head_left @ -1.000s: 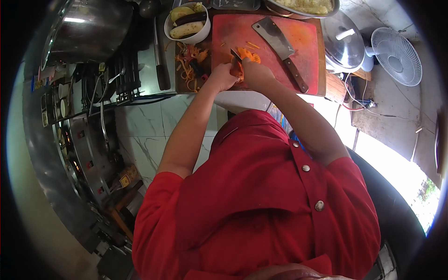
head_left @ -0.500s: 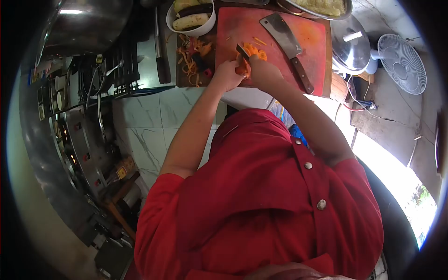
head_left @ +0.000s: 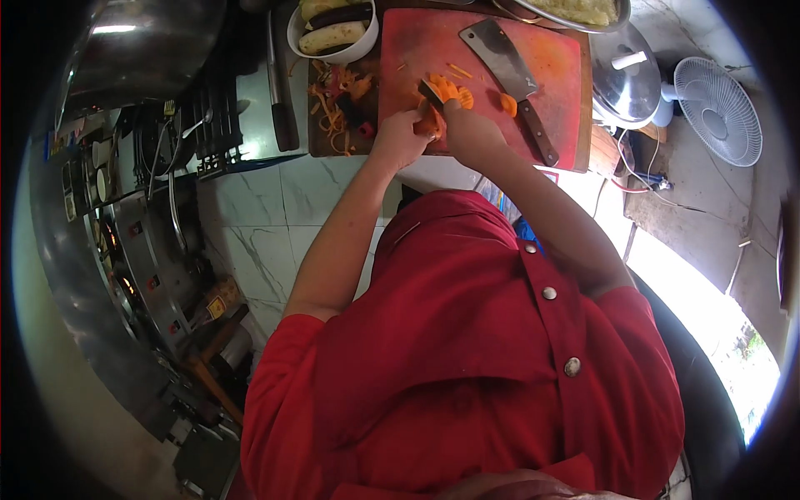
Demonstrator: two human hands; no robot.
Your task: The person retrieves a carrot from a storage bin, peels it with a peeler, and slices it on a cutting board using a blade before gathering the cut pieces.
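The left hand (head_left: 403, 137) curls round a carrot (head_left: 430, 127); the right hand (head_left: 473, 133) grips a small knife (head_left: 430, 92) beside orange slices (head_left: 460, 97).

A bright red short-sleeved shirt (head_left: 433, 429) shows beneath a darker crimson apron (head_left: 442, 292), whose strap (head_left: 561, 332) on the right bears three round, silvery buttons (head_left: 572, 367) in line.

Small knife (head_left: 431, 92) in right hand (head_left: 469, 130)
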